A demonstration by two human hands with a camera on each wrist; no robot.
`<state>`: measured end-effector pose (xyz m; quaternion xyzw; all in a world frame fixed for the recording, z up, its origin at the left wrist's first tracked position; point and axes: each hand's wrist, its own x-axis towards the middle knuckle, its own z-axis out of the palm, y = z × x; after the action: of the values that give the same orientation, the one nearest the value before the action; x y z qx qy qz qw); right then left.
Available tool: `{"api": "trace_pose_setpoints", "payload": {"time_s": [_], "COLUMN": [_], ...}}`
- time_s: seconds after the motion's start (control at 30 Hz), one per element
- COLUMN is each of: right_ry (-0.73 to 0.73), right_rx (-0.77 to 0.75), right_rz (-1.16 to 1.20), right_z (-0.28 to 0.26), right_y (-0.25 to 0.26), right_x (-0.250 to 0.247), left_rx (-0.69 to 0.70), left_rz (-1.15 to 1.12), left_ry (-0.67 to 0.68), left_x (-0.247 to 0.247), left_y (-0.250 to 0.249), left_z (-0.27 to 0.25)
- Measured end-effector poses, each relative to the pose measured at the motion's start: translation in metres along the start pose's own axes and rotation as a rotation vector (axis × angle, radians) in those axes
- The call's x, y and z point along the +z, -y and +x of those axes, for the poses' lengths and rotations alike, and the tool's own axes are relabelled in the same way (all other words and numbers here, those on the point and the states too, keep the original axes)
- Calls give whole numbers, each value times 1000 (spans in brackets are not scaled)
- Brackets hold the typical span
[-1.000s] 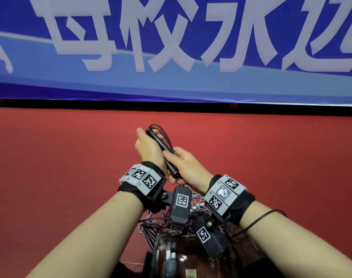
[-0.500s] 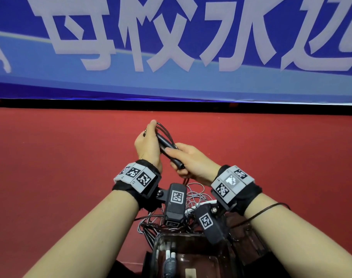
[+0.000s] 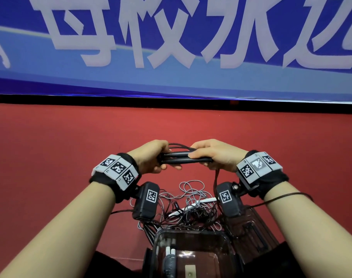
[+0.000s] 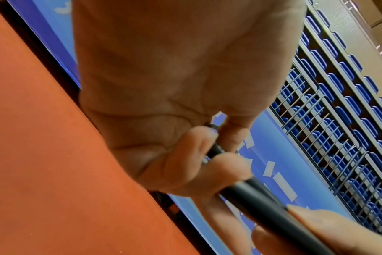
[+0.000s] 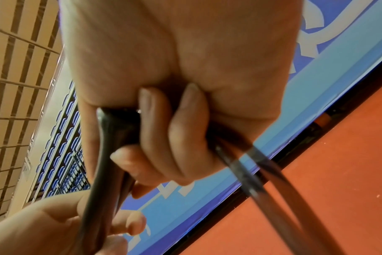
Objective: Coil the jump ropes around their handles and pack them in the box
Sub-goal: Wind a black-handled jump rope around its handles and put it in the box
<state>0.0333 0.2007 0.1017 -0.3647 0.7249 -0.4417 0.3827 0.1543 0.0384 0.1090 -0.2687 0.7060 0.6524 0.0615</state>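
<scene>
Two black jump rope handles lie side by side, level, held above the red floor. My left hand grips their left end, fingers curled round the handles. My right hand grips the right end, fingers wrapped round the handles. Loops of black rope arch over the handles between my hands, and a strand hangs down from my right hand. The clear box sits open below my wrists, with a coiled white-handled rope inside.
A tangle of grey and black ropes lies on the red floor just beyond the box. The box lid rests at the right. A blue banner with white characters stands at the floor's far edge.
The handles turned from a steep tilt to level. My hands moved apart, the left to the left end, the right to the right end.
</scene>
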Motion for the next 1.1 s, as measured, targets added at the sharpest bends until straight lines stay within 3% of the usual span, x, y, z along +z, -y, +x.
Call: {"api": "trace_pose_setpoints", "payload": {"time_s": [0.23,0.43,0.5,0.67,0.77,0.9,0.97,1.1], "right_ry": [16,-50,-97,-289,-352,-387,-379,-399], "right_rx": [-11,-11,-8,-16,-37,-187,-259,-381], "right_rz": [102,600,637,424,127,-351,-464,-577], "right_z": [1,3,7,17,17,12,11,5], "right_y": [-1,3,0,0,4,-2,-4,4], "right_x": [-3,-8,-4,23,43,60,61,54], "left_rx": [89,216,259,322,374,383,421,653], "left_rz": [45,-120,-176,-397,-422,-320,-75,610], "left_ry": [57,60,35,-172,-303,-437,-517,-618], "left_x": [-5,-6,-4,8,10,10,9,7], "left_y": [-1,-14,-17,-16,-15,-11,-7,3], "left_z": [-3,-9,-8,7,15,24,24,16]}}
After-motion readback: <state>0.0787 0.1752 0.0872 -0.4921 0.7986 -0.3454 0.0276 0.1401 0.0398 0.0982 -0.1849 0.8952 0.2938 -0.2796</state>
